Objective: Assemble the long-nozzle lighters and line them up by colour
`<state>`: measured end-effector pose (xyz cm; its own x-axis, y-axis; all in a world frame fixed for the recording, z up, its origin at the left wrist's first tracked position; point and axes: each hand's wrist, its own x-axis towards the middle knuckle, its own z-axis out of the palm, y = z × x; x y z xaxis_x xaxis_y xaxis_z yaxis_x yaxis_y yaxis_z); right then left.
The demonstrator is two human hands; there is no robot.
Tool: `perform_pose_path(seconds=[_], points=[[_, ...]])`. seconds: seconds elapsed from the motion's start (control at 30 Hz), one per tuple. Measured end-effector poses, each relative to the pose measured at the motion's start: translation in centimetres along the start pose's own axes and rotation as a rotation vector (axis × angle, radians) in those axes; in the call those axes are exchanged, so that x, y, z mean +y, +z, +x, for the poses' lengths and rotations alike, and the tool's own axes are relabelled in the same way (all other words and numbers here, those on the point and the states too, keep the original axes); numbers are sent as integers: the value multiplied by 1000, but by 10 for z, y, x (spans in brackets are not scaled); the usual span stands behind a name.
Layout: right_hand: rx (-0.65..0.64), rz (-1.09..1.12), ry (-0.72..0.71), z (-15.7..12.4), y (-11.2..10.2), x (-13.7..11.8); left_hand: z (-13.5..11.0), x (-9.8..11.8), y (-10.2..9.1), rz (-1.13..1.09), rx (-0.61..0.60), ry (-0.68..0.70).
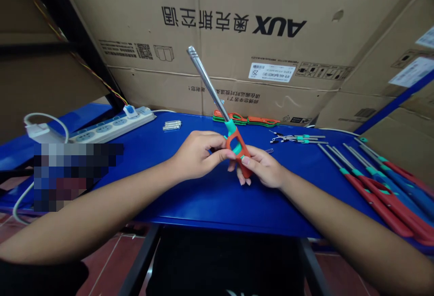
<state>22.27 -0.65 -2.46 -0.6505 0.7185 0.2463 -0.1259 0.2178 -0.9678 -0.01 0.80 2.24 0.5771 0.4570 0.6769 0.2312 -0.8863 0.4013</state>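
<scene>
Above the blue table, both hands hold one long-necked gas lighter (242,162) with an orange handle, green inner parts and a silver metal tube that points up and to the left. My left hand (206,151) pinches the handle near its trigger opening with thumb and fingers. Lower on the handle, my right hand (263,165) is closed around it, thumb on the front and fingertips showing below. Behind the hands lie orange and green handle shells (262,121). Small clear tubes (172,125) rest left of them, and metal rods with green collars and wires (307,139) lie to the right.
Several red and blue lighters (376,196) lie along the right side of the blue table (162,196). A white power strip (111,126) with plugs and cables occupies the left, beside a pixelated patch. Large cardboard boxes (224,60) stand behind the table.
</scene>
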Motion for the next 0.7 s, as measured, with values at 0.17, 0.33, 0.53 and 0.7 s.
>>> perform_pose_path(seconds=[0.17, 0.33, 0.53, 0.7], points=[[-56, -10, -64, -4, 0, 1, -2, 5, 0, 73, -12, 184], [11, 54, -37, -4, 7, 2, -5, 12, 4, 100, -4, 114], [118, 31, 27, 0, 9, 0, -3, 9, 8, 27, -1, -108], [116, 138, 39, 4, 8, 1, -1, -3, 8, 102, -4, -244]])
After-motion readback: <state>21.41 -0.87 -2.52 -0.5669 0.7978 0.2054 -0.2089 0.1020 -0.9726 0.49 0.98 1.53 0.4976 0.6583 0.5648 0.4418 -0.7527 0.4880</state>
